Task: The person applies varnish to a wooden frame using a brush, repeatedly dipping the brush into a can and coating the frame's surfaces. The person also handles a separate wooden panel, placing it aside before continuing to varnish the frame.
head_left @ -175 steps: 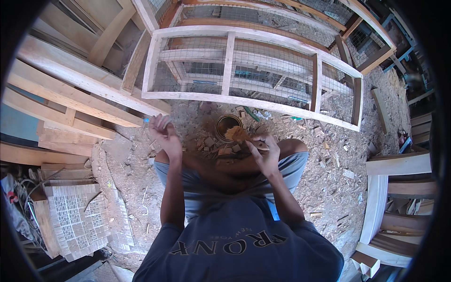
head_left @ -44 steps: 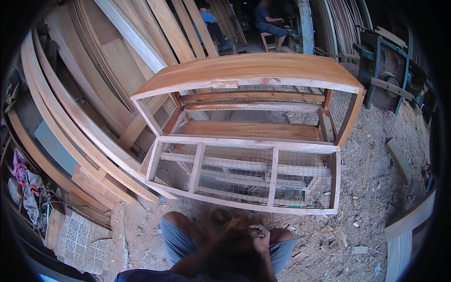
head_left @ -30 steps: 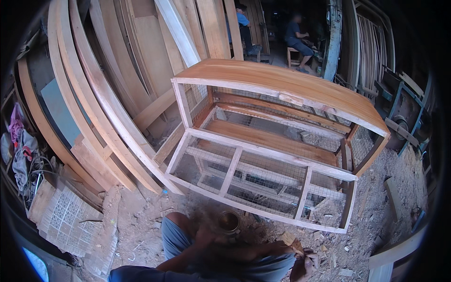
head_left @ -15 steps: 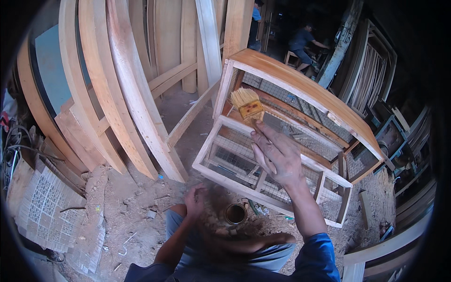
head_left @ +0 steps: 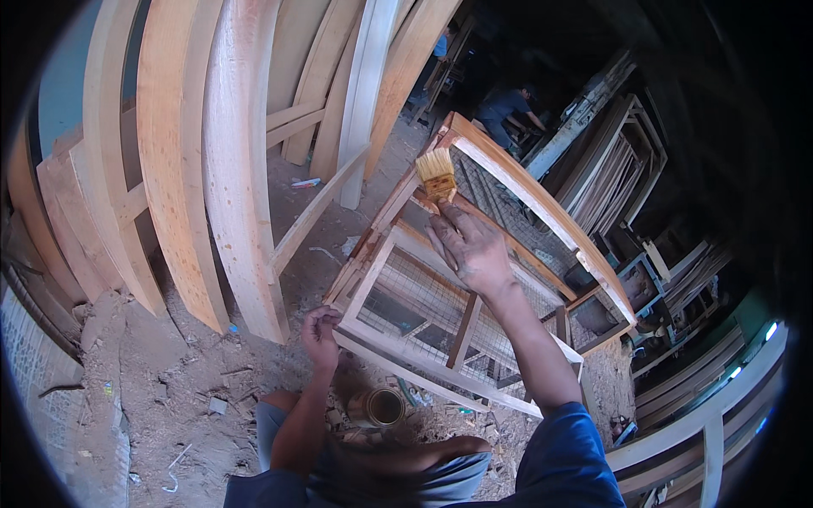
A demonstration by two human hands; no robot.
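My right hand (head_left: 476,254) grips a flat paintbrush (head_left: 437,174) by its handle, pale bristles pointing up and away. The brush is over the upper left part of a wooden frame (head_left: 461,334) with wire mesh panels. A strip along the frame's left side looks darker than its pale front rails. At the near left corner of the frame, my left hand (head_left: 320,336) has its fingers curled against the wood. Below that corner, between my legs and the frame, an open tin (head_left: 378,407) stands on the ground; its contents look dark.
Long curved boards (head_left: 241,169) lean upright on the left, with a slanting brace (head_left: 318,216) near the frame. Farther back, a co-worker (head_left: 508,114) bends beside a post (head_left: 580,110). Another wooden frame (head_left: 669,444) lies at the lower right. Wood scraps litter the dusty ground.
My left hand has moved up and left to the frame's corner. The mesh frame now sits turned, its left side showing more. The brush stays in my right hand over it.
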